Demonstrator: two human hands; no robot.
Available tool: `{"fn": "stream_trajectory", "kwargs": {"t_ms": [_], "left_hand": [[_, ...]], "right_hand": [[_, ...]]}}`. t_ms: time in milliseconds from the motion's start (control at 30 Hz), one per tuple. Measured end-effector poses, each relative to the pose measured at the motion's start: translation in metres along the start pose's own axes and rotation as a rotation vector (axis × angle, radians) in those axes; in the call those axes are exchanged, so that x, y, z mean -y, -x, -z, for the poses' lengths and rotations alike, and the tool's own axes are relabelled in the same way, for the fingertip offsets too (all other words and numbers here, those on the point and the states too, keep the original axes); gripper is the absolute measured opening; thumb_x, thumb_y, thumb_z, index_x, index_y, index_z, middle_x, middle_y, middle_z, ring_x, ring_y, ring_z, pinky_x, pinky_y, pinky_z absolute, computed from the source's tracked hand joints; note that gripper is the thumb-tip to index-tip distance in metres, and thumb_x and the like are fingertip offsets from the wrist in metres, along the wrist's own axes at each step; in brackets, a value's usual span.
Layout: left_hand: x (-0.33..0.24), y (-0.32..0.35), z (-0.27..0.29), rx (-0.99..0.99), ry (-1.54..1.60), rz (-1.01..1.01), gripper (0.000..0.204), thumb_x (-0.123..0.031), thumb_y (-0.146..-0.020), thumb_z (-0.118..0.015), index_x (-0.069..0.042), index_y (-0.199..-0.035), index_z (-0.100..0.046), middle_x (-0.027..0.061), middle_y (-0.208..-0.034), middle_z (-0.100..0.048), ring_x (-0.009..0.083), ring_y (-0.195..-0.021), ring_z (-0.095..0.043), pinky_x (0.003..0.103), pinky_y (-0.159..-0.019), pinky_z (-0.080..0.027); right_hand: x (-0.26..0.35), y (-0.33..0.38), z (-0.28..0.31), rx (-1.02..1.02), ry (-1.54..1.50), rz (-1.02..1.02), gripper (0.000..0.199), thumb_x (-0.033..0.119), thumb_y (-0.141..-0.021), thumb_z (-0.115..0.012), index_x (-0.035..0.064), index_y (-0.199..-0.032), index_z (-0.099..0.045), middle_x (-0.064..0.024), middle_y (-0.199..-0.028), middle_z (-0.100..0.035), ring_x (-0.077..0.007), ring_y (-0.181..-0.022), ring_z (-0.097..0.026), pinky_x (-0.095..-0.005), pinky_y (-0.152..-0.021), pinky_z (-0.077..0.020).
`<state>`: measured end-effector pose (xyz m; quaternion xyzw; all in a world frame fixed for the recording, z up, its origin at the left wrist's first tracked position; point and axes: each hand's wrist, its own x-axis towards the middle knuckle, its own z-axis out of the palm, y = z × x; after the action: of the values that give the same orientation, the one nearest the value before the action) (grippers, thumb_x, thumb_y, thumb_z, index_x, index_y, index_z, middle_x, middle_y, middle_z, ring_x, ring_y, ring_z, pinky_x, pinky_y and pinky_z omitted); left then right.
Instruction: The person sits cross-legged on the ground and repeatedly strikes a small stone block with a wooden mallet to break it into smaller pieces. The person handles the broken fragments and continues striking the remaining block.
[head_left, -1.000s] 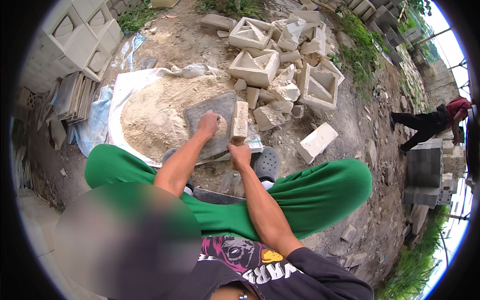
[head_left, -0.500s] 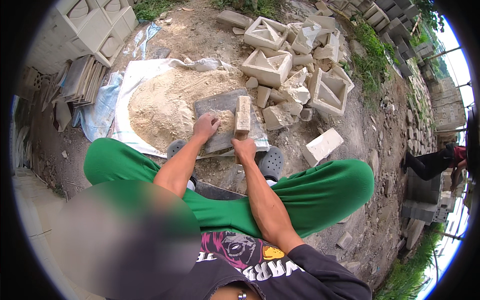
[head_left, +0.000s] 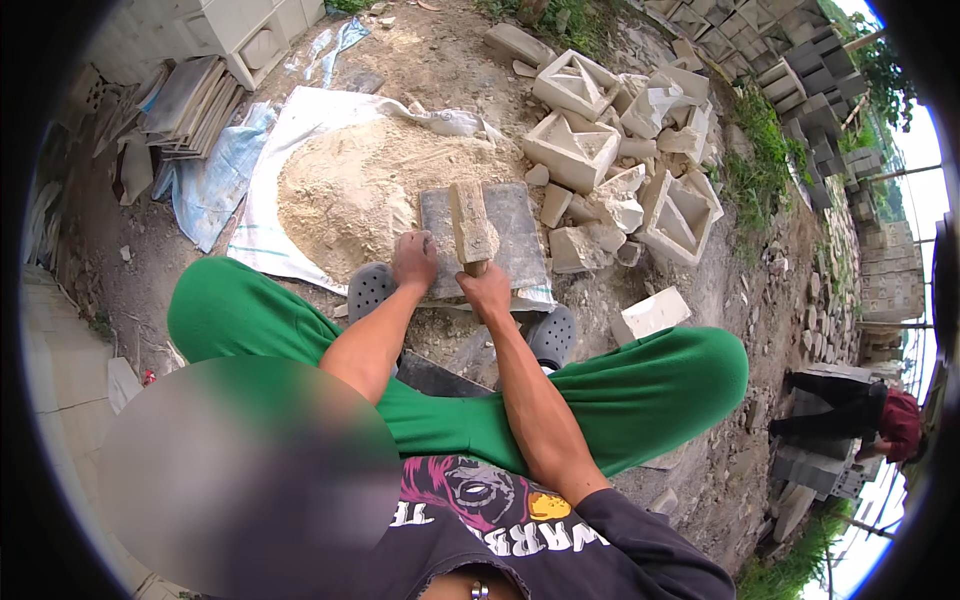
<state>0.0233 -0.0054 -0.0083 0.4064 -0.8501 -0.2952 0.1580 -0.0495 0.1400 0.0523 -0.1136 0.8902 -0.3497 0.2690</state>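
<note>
I sit with green-trousered legs spread, a dark flat slab (head_left: 512,232) on the ground between my feet. My right hand (head_left: 486,291) is shut on the handle of a dusty block-headed mallet (head_left: 470,222) whose head stands over the slab. My left hand (head_left: 413,260) rests at the slab's near left edge, fingers curled on pale crumbled material. Behind the slab lies a heap of sandy powder (head_left: 345,190) on a white sheet (head_left: 268,245).
Broken pale blocks and hollow square moulded blocks (head_left: 574,150) lie right of the slab; one loose brick (head_left: 652,314) sits near my right knee. Stacked tiles (head_left: 180,100) are far left. A person in dark clothes (head_left: 850,415) crouches at the right.
The view has tilted, so slab and heap sit lower in the picture. The mallet head has come a little left over the slab; my left hand stays at its edge.
</note>
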Motion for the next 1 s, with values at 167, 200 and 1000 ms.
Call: {"fn": "stream_trajectory", "kwargs": {"t_ms": [167, 200, 1000], "left_hand": [[-0.005, -0.004, 0.000, 0.056, 0.161, 0.233, 0.024, -0.022, -0.091, -0.061, -0.011, -0.112, -0.067, 0.0107, -0.115, -0.063, 0.0325, -0.106, -0.062, 0.043, -0.089, -0.050], [-0.004, -0.005, -0.002, 0.052, 0.162, 0.244, 0.024, -0.022, -0.091, -0.061, -0.010, -0.111, -0.067, 0.0113, -0.113, -0.064, 0.0332, -0.103, -0.063, 0.044, -0.088, -0.050], [0.030, -0.007, -0.023, 0.034, 0.362, 0.489, 0.043, -0.042, -0.090, -0.053, -0.004, -0.096, -0.073, 0.0210, -0.091, -0.071, 0.0406, -0.090, -0.068, 0.047, -0.079, -0.050]], "right_hand": [[-0.011, -0.001, -0.008, 0.026, 0.153, -0.118, 0.044, 0.034, -0.070, -0.073, 0.0010, -0.100, -0.073, -0.0220, -0.090, -0.073, -0.0357, -0.086, -0.072, -0.0429, -0.078, -0.0549], [-0.008, 0.000, -0.006, 0.024, 0.126, -0.105, 0.045, 0.033, -0.071, -0.072, -0.0002, -0.102, -0.072, -0.0238, -0.092, -0.072, -0.0380, -0.090, -0.071, -0.0444, -0.080, -0.0544], [0.039, 0.020, 0.005, -0.009, -0.034, 0.055, 0.041, 0.033, -0.071, -0.070, -0.0005, -0.096, -0.071, -0.0256, -0.091, -0.071, -0.0400, -0.090, -0.070, -0.0467, -0.080, -0.0541]]}}
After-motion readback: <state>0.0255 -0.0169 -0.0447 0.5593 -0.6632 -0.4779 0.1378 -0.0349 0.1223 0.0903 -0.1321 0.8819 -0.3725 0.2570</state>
